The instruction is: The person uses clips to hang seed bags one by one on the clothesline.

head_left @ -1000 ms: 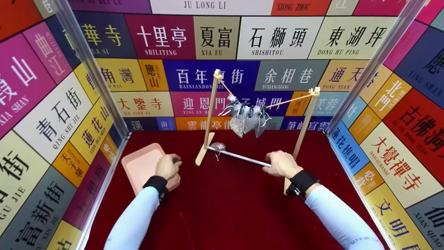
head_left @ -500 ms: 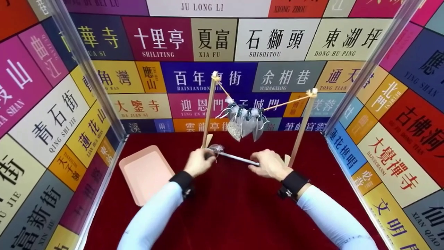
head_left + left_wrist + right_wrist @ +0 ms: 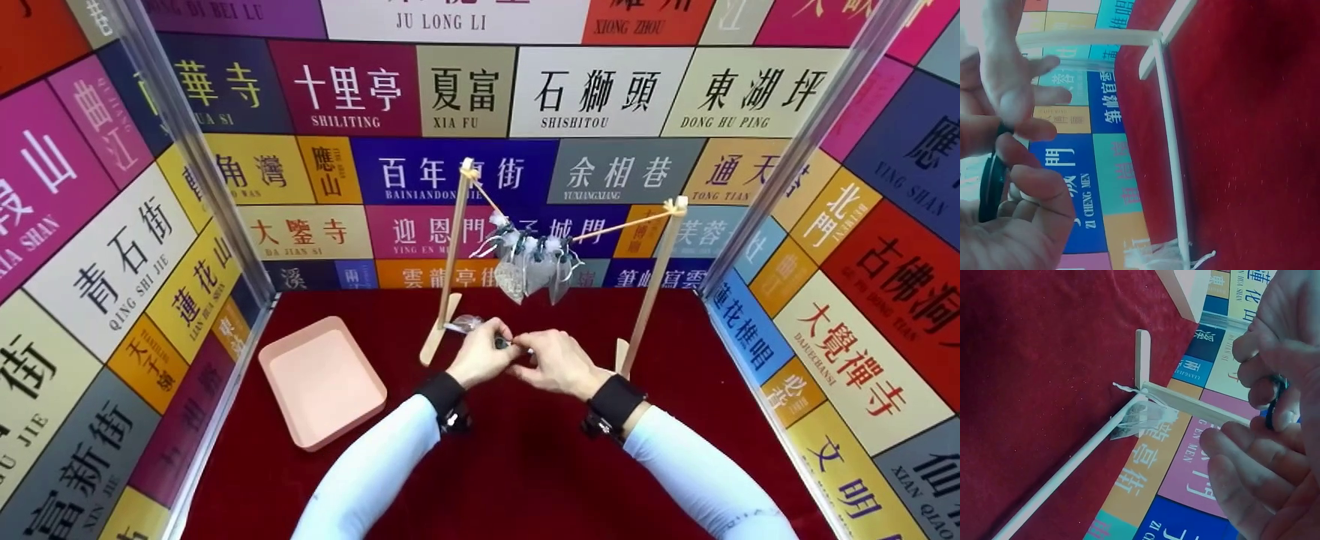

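My left hand (image 3: 484,356) holds a small dark green clip (image 3: 992,185) in its curled fingers, above the frame's lower bar. The right hand (image 3: 559,361) meets it from the other side, and its thumb and forefinger pinch the clip's end; its other fingers are spread. Below, a pale rod (image 3: 1067,467) joins the feet of a wooden stand (image 3: 450,259). A small sheer drawstring bag (image 3: 1139,417) hangs at the rod's left end, with white cords. Similar bags (image 3: 532,270) hang bunched from the stand's upper string by dark clips.
A pink tray (image 3: 322,382) lies left of the stand on the red cloth (image 3: 525,480). The stand's right post (image 3: 651,289) rises beyond the right hand. Walls with printed signs (image 3: 606,88) enclose the back and sides.
My left hand has moved right from the tray, past the stand's left foot, to the right hand. The right hand has left the rod and moved left to meet it at the clip.
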Tool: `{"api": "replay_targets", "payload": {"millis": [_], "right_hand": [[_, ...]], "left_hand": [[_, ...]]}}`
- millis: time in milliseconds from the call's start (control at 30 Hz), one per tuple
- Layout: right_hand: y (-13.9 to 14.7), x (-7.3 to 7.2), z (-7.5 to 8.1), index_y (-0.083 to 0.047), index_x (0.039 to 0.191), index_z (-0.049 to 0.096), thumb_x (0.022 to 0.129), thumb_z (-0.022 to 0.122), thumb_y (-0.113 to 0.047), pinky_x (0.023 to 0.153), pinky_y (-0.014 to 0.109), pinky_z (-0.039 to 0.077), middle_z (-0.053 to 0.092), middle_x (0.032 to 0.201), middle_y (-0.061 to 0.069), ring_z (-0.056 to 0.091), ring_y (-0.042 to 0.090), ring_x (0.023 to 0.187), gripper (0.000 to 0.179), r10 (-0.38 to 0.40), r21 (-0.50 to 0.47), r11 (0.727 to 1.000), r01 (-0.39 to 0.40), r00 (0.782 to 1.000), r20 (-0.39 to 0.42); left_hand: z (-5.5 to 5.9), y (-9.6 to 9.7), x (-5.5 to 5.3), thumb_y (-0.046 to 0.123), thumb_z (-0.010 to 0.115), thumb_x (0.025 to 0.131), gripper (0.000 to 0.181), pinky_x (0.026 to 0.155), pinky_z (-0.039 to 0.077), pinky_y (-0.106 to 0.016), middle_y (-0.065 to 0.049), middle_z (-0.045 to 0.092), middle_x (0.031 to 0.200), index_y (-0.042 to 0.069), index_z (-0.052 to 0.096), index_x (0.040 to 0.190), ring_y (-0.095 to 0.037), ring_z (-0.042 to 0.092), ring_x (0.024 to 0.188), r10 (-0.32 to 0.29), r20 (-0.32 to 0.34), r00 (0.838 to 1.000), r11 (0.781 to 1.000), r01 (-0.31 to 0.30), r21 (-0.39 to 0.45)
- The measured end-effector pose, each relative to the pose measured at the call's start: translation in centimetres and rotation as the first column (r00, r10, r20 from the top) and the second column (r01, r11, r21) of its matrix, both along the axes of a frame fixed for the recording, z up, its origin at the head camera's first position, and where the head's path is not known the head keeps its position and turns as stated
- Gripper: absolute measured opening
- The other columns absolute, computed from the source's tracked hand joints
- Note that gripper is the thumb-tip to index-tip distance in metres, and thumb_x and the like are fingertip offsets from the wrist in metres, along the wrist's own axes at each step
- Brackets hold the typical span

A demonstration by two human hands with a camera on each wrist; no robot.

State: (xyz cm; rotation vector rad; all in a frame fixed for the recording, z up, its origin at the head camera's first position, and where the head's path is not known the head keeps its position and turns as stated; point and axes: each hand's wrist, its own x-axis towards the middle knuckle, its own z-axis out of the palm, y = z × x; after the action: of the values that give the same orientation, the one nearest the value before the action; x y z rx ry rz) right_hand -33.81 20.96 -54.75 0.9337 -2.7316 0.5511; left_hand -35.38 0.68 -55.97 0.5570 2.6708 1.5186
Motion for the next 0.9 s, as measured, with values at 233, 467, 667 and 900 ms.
{"api": "replay_targets", "payload": {"millis": [233,467,667,900], "right_hand": [[0.5,0.1,-0.4,-0.012,0.105,0.080,0.092,0.088,-0.032,0.067,0.039,0.060,0.082,0.088,0.005,0.073,0.019,0.074,0.025,0.004,-0.006,1.000,-0.005,0.999,-0.050],[1.9,-0.1,-0.6,-0.011,0.096,0.075,0.098,0.086,-0.032,0.063,0.042,0.058,0.075,0.080,0.002,0.068,0.019,0.069,0.024,0.003,0.031,1.000,0.000,0.996,-0.084],[3.8,0.0,-1.0,-0.014,0.081,0.068,0.099,0.085,-0.023,0.058,0.047,0.059,0.069,0.070,0.001,0.071,0.025,0.064,0.026,-0.049,0.061,0.996,0.059,0.987,-0.154],[5.3,0.5,-2.0,-0.012,0.076,0.070,0.099,0.083,-0.016,0.054,0.050,0.058,0.072,0.068,0.004,0.075,0.030,0.064,0.027,-0.084,0.067,0.993,0.096,0.981,-0.173]], "left_hand": [[-0.4,0.2,0.0,0.022,0.077,0.096,0.025,0.077,0.045,-0.026,-0.005,0.069,0.097,0.003,0.066,0.108,-0.013,0.057,0.083,-0.014,-0.008,1.000,0.999,0.014,0.048],[-0.6,-0.3,-0.7,0.023,0.077,0.100,0.026,0.077,0.052,-0.025,-0.013,0.080,0.103,0.004,0.069,0.117,-0.011,0.065,0.083,-0.016,0.013,1.000,0.993,0.015,0.117],[-2.2,-1.9,-3.0,0.017,0.077,0.101,0.010,0.078,0.060,-0.032,-0.012,0.083,0.096,0.007,0.076,0.103,-0.018,0.073,0.083,0.189,-0.088,0.978,0.981,-0.183,0.065],[-3.0,-4.1,-6.5,0.008,0.073,0.096,0.017,0.098,0.063,-0.054,-0.015,0.084,0.119,0.007,0.080,0.112,-0.039,0.080,0.110,0.377,-0.154,0.913,0.908,-0.397,-0.134]]}}
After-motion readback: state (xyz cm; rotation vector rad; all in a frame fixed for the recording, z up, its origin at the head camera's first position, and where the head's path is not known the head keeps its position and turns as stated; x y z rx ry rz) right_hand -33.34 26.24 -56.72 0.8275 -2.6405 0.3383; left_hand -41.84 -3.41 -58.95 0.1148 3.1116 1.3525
